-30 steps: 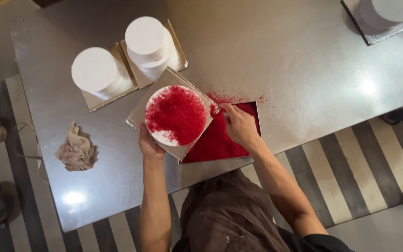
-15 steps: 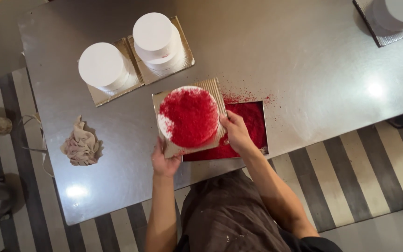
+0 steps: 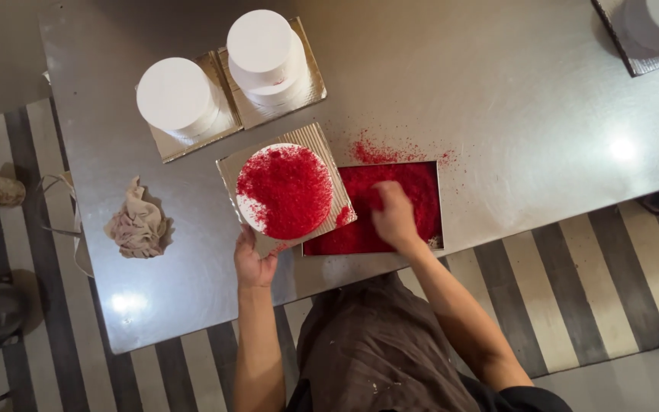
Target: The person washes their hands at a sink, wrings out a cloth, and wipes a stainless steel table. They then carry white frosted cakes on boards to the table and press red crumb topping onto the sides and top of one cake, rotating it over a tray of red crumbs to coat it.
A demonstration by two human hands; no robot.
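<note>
No boxes, bags, labels, signs or screens can be seen here.
</note>
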